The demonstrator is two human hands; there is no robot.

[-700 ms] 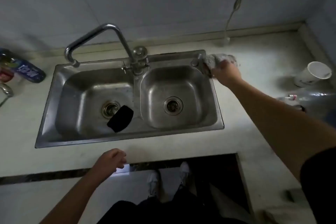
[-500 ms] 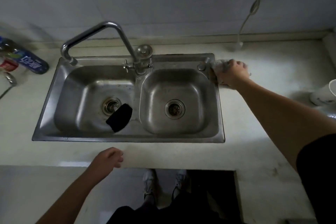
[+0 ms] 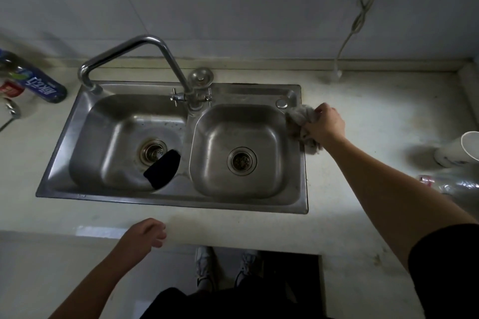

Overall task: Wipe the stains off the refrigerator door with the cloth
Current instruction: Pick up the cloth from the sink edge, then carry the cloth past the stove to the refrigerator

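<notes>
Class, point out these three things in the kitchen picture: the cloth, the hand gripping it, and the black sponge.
cloth [image 3: 300, 118], head view, on its bunched grey folds.
right hand [image 3: 327, 125], head view, on its back.
black sponge [image 3: 162, 169], head view, on its flat top.

The right arm is reaching forward, nearly straight, a dark sleeve covering its upper part. The right hand is closing its fingers around a cloth, knuckles up. The left forearm is angling in from below; the left hand is hanging loosely curled, holding nothing.
</notes>
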